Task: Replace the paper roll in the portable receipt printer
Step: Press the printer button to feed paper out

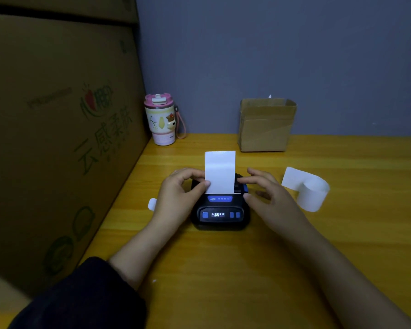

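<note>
Printer (220, 210) sits on the bench (223, 269) between both hands, a paper strip (220, 172) rising from its slot. Left hand (178, 193) pinches the strip's lower left edge; right hand (266, 195) hovers open, fingertips (241, 180) touching the printer's right side.

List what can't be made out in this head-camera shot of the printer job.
- Roll inside the printer: hidden by its body and the upright paper strip.
- Display text: too small.
- Printer's sides: covered by the left hand and right hand.
- Small cardboard box contents: hidden by its walls.
- White scrap: partly behind the left wrist.
</note>
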